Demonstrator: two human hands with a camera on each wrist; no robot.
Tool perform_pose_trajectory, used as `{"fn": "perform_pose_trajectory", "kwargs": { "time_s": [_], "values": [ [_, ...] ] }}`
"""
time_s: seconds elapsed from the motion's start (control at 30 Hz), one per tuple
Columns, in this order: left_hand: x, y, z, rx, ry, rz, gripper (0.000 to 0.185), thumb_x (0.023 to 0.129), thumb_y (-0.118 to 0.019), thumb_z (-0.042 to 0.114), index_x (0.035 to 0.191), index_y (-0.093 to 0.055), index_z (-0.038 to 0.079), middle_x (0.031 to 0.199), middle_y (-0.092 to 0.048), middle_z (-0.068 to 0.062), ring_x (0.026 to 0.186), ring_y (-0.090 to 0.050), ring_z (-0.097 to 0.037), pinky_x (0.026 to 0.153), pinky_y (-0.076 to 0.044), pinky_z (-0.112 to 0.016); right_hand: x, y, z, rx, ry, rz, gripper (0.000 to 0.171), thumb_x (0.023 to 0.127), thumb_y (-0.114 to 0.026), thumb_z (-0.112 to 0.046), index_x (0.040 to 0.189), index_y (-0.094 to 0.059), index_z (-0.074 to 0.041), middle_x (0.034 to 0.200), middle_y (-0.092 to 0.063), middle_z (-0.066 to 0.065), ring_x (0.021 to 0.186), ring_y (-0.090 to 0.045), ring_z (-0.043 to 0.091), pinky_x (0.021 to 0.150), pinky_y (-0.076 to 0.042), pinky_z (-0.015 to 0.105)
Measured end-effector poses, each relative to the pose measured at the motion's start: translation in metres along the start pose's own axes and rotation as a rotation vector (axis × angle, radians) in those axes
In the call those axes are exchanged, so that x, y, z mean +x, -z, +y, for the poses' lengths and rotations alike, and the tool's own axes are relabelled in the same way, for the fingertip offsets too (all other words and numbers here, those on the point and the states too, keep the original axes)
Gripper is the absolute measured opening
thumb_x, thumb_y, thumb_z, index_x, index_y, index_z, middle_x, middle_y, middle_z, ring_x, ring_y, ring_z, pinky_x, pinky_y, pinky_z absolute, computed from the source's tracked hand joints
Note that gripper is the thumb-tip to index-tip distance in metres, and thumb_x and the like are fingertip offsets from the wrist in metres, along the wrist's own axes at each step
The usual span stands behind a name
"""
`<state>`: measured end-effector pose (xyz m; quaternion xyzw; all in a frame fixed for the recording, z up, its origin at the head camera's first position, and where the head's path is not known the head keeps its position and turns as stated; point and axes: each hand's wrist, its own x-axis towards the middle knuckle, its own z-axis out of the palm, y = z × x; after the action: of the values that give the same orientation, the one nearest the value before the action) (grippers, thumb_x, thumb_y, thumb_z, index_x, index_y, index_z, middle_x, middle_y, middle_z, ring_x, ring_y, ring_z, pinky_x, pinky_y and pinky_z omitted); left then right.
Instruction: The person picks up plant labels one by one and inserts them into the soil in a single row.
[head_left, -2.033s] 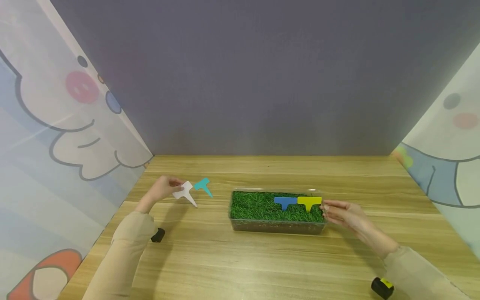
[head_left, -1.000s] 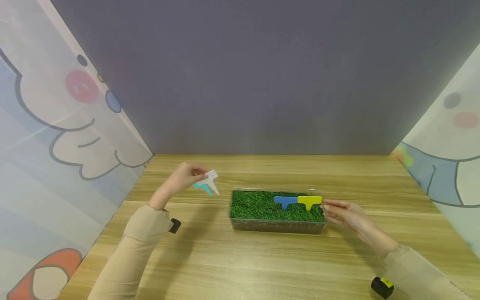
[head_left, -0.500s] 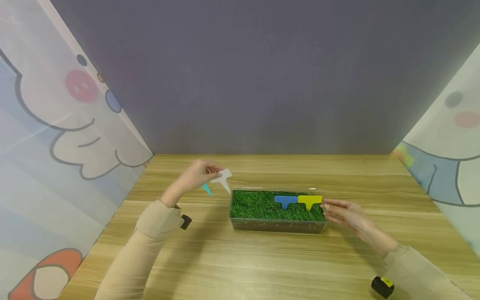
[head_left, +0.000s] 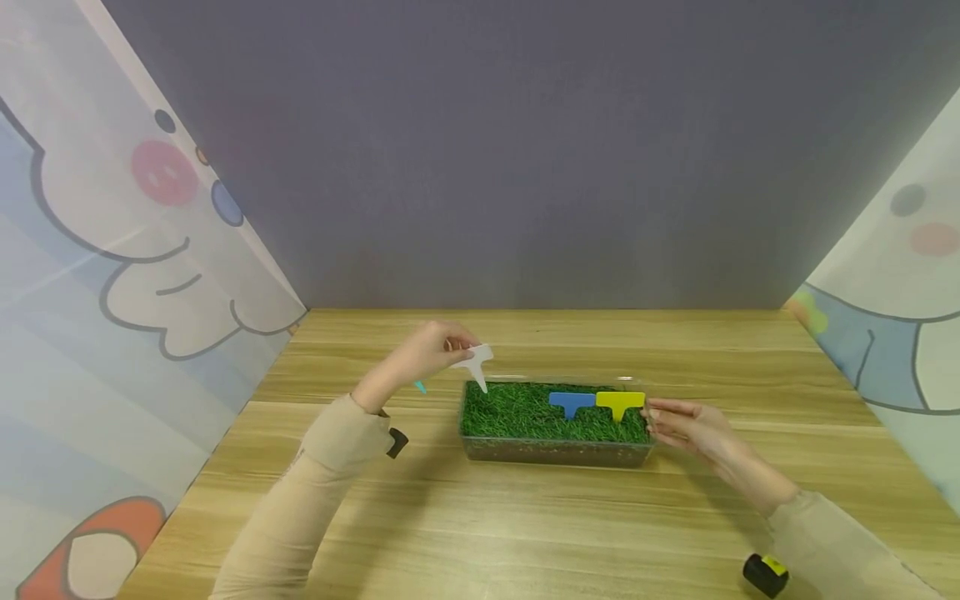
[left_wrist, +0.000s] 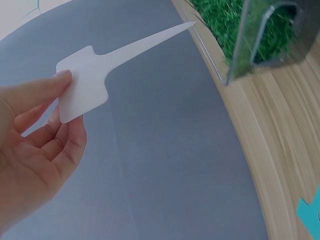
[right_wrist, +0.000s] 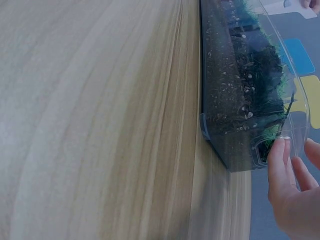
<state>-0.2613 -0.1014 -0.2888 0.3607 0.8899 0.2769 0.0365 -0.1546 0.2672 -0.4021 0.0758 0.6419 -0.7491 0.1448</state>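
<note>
A white T-shaped plant label (left_wrist: 82, 85) is pinched by its wide head between the thumb and fingers of my left hand (head_left: 431, 350). Its pointed stem hangs down over the left back corner of a clear planter box (head_left: 555, 452) filled with soil and green grass. Blue (head_left: 572, 403) and yellow (head_left: 619, 403) plant labels stand upright in the grass at the right. My right hand (head_left: 697, 429) grips the box's right end wall near the handle cutout, as the right wrist view shows. A teal plant label (left_wrist: 311, 215) lies on the table, mostly hidden behind my left hand in the head view.
The box rests on a wood-grain table (head_left: 525, 525). A dark grey panel (head_left: 525, 167) rises along the table's back edge. Cartoon-printed sheets (head_left: 90, 275) flank both sides. A black device (head_left: 765, 575) sits beside my right sleeve.
My left hand has carried the white plant label rightward from beside the teal one to above the box's left back corner. My right hand stays at the box's right end.
</note>
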Motion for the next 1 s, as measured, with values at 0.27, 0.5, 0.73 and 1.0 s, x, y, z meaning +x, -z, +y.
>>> {"fn": "perform_pose_trajectory", "kwargs": {
  "time_s": [0.27, 0.5, 0.73, 1.0],
  "values": [
    [0.012, -0.013, 0.012, 0.012, -0.064, -0.041, 0.018, 0.083, -0.061, 0.007, 0.099, -0.065, 0.001, 0.088, -0.063, -0.006, 0.072, -0.055, -0.011, 0.066, -0.046, -0.019, -0.001, 0.0, -0.001, 0.014, 0.013, -0.012, 0.031, 0.083, -0.061, -0.01, 0.114, -0.057, -0.009, 0.102, -0.064, 0.001, 0.088, -0.061, 0.01, 0.082, -0.047, 0.027],
    [0.018, -0.024, 0.017, 0.009, -0.08, -0.071, 0.018, 0.083, -0.061, 0.007, 0.099, -0.066, 0.003, 0.087, -0.063, -0.005, 0.072, -0.055, -0.01, 0.063, -0.045, -0.017, -0.001, 0.0, -0.001, 0.023, 0.003, -0.008, 0.024, 0.083, -0.061, -0.01, 0.106, -0.061, -0.016, 0.101, -0.064, 0.0, 0.088, -0.062, 0.01, 0.082, -0.047, 0.027],
    [0.022, -0.031, 0.023, 0.007, -0.109, -0.096, 0.017, 0.083, -0.061, 0.005, 0.099, -0.066, 0.002, 0.086, -0.063, -0.005, 0.069, -0.054, -0.01, 0.058, -0.044, -0.017, -0.001, 0.0, -0.001, 0.027, 0.009, -0.013, 0.033, 0.083, -0.061, -0.01, 0.116, -0.056, -0.008, 0.102, -0.064, 0.001, 0.089, -0.061, 0.01, 0.082, -0.047, 0.027],
    [0.026, -0.04, 0.027, 0.022, -0.13, -0.117, 0.018, 0.081, -0.061, 0.004, 0.098, -0.065, 0.001, 0.086, -0.062, -0.005, 0.073, -0.054, -0.011, 0.064, -0.044, -0.013, -0.001, 0.0, -0.001, -0.01, 0.014, -0.022, 0.051, 0.085, -0.058, -0.009, 0.128, -0.036, 0.008, 0.101, -0.063, -0.002, 0.089, -0.061, 0.01, 0.083, -0.047, 0.027]
  ]
}}
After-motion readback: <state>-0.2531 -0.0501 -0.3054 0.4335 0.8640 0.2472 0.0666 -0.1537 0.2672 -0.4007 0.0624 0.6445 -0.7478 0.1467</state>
